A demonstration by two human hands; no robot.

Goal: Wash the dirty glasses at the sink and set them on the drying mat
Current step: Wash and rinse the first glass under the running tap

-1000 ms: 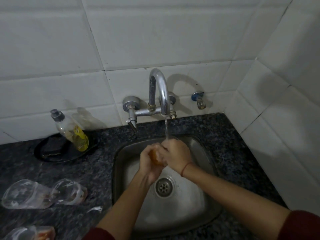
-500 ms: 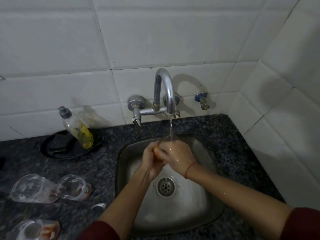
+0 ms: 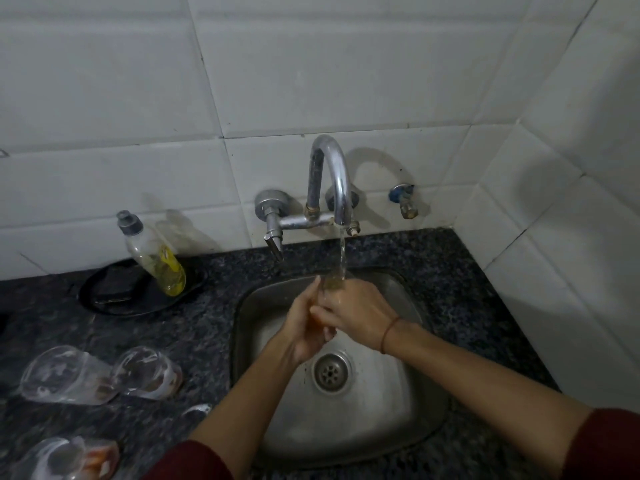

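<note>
Steel sink (image 3: 408, 427) sits in the dark speckled worktop (image 3: 194, 341), close to its back right corner. Water (image 3: 342, 251) runs down from the bent tap (image 3: 329, 181) on the tiled wall and lands right on a glass (image 3: 333, 285).

The glass is held over the sink, above the drain (image 3: 330, 372), pressed between both hands. The left hand (image 3: 303, 327) cups its left side, with the fingers (image 3: 313, 289) reaching up along it. The right hand (image 3: 360, 313) wraps over it from the right, with the fingers curled across the front. Only the top of the glass peeks out above the hands; the rest is hidden, with a bit of orange showing between the fingers.

Three dirty glasses (image 3: 65, 375) lie on their sides near the left edge of the worktop, one of them at the front left corner. A soap bottle (image 3: 152, 254) leans in a black dish (image 3: 104, 296) by the back edge.
</note>
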